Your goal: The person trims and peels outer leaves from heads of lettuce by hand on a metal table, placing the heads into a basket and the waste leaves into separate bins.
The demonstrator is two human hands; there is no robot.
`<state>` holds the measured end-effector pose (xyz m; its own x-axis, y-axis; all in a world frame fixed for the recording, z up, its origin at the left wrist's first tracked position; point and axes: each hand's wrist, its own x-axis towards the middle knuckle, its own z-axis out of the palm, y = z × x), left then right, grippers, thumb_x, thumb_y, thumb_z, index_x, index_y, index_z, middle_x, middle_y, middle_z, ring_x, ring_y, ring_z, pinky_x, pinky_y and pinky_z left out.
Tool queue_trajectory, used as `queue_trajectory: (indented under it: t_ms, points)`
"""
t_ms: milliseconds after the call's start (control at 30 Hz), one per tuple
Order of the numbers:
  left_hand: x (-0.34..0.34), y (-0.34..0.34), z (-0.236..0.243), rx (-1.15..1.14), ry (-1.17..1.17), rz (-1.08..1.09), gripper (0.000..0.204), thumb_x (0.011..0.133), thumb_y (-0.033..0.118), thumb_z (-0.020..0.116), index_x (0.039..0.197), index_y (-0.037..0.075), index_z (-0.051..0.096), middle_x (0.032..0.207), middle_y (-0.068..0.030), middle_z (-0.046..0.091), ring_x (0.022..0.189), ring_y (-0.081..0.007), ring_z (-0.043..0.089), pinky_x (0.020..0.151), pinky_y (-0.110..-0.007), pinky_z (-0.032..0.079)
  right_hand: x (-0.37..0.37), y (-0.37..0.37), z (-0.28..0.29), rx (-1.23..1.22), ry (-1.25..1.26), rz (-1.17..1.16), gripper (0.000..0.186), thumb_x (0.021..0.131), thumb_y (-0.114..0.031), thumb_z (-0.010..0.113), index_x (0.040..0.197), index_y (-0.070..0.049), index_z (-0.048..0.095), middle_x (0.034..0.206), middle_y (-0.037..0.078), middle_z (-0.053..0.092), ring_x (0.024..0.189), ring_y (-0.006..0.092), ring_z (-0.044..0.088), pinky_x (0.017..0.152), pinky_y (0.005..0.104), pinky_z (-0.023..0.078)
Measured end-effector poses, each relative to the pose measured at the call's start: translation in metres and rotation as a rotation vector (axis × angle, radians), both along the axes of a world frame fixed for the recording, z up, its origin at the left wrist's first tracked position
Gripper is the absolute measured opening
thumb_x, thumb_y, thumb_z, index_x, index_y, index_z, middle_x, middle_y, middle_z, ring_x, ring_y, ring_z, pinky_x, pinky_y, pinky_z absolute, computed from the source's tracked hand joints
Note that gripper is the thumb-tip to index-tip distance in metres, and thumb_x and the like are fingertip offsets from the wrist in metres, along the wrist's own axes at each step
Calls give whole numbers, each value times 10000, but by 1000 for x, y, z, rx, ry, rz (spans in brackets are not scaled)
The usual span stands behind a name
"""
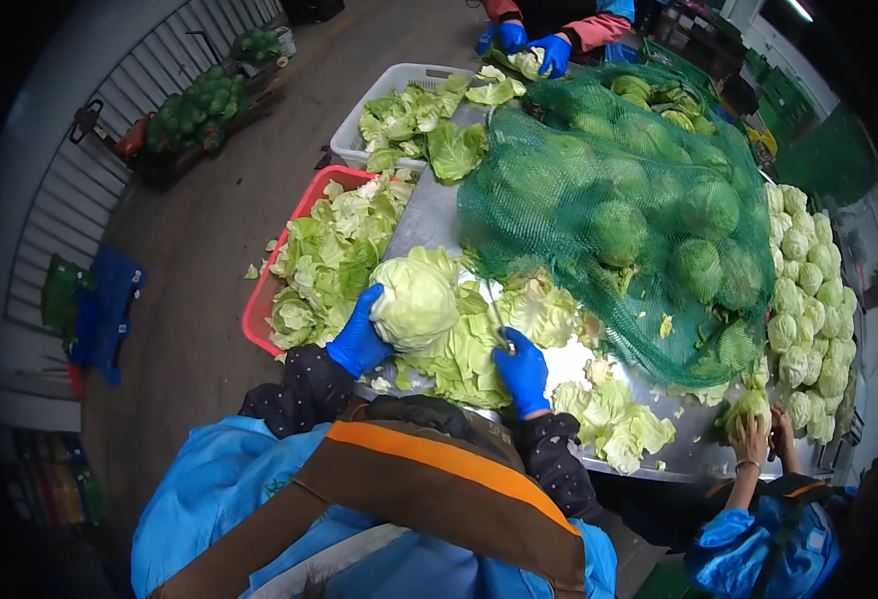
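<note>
A pale green cabbage (416, 303) is in my left hand (361, 337), whose blue-gloved fingers curl round its left side. Just right of it, my right hand (522, 371), also in a blue glove, is closed round the handle of a knife (497, 307). The knife's thin blade points away from me, apart from the cabbage as far as I can tell. Loose cabbage leaves (464, 359) lie beneath and between my hands on the metal table (429, 212). More torn leaves (613, 424) are to the right of my right hand.
A red crate (256, 311) and a white crate (347, 133) full of leaves stand along the left. Green netting (569, 190) with cabbages covers the table's middle. Trimmed cabbages (808, 290) are stacked at right. Co-workers' hands (556, 55) handle cabbages at the far side and lower right.
</note>
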<state>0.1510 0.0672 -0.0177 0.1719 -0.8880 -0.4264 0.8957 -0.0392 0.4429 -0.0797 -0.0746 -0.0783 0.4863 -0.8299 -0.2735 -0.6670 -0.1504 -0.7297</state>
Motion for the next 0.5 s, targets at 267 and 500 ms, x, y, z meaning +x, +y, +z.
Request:
queue_trajectory:
  t_ms: [267, 500]
  points:
    - [-19, -12, 23, -72, -861, 21, 671, 781, 206, 726, 1364, 71, 422, 1283, -100, 511, 1199, -208, 486, 1027, -363, 402, 15, 13, 148, -301, -728, 209, 423, 694, -85, 814, 1084, -47, 653, 1040, 78, 613, 915, 195, 623, 790, 287, 492]
    - [-26, -13, 41, -106, -1128, -66, 727, 696, 192, 818, 1326, 72, 476, 1293, -89, 521, 1218, -194, 466, 1053, -352, 360, 13, 13, 131, -252, -524, 274, 276, 729, -139, 790, 932, -55, 623, 861, 62, 558, 773, 203, 606, 684, 305, 491]
